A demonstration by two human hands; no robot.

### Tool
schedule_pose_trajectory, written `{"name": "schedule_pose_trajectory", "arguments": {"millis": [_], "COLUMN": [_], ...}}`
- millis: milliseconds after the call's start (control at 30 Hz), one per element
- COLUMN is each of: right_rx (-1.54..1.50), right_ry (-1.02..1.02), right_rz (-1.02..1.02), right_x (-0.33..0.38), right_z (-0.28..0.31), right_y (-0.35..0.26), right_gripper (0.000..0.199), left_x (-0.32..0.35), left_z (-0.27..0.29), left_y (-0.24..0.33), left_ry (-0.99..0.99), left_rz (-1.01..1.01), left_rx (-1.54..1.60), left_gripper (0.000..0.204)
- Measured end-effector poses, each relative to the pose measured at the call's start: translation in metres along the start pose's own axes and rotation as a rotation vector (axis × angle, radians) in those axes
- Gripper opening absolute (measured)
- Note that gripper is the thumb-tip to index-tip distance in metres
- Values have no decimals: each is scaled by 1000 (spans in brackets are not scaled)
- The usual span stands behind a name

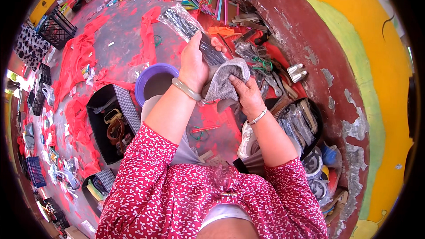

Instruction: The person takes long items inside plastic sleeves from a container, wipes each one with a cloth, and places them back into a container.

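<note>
torso: red blouse with white leaf print (177,203), nearest the lens, fills the lower edge; both forearms rise from it toward centre frame.
far left: red cloth (77,57) spread over the grey floor, small packaged goods scattered along it; black crate (56,28) up top left.
left of centre: black fabric bin (106,121) with checked lining, holds brown belts. Purple bowl (155,82) just beyond it, beside the left forearm.
left hand (193,64): pale jade-coloured bangle (186,89) on the wrist. Fingers wrapped tight around a clear plastic sleeve of dark slim items (190,28); sleeve sticks up and left out of the fist, lower end runs down into the cloth.
grey cloth (226,82): held between both hands at centre frame, above the lap, draped over the sleeve's lower end, touching both palms.
right hand (248,95): thin bracelet on the wrist. Thumb and fingers pinched on the grey cloth from below right; fingertips partly hidden in the folds.
below the hands: white sneaker (247,144) on the red floor patch.
right of centre: black tub (305,126) packed with more clear-wrapped dark items, just beside the right forearm. Loose metal tools and green cord above it.
far right: dark red curved ledge (310,40) with flaking paint, then yellow wall (380,62).
</note>
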State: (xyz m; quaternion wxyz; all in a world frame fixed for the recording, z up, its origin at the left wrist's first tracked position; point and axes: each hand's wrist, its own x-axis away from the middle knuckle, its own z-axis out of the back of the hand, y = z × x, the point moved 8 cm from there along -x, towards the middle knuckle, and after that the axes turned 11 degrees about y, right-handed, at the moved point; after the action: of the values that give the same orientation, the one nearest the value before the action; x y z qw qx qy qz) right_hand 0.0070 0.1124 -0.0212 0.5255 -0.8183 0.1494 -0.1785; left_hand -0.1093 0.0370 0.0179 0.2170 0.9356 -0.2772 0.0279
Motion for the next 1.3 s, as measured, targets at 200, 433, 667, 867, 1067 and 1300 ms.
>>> {"name": "schedule_pose_trajectory", "arguments": {"millis": [200,433,667,867,1067,1300], "right_rx": [17,80,1338,894,-147,22], "right_ry": [399,195,-29,82,81,182], "right_rz": [11,242,1033,725,253,380], "right_x": [-10,-8,12,-17,-27,-31], "right_z": [67,73,-50,-12,18,32], "right_y": [-26,-87,-51,-35,-17,-17], "right_gripper": [12,24,73,63,40,42], "left_x": [-20,-19,-10,11,13,6], "left_z": [31,44,55,10,-17,-6], "left_y": [44,43,2,-19,-21,-29], "left_ry": [177,307,499,246,-166,-104], "left_rz": [-159,-199,-158,169,63,74], "left_rx": [109,73,41,-70,-181,-70], "left_gripper": [19,17,21,23,26,28]}}
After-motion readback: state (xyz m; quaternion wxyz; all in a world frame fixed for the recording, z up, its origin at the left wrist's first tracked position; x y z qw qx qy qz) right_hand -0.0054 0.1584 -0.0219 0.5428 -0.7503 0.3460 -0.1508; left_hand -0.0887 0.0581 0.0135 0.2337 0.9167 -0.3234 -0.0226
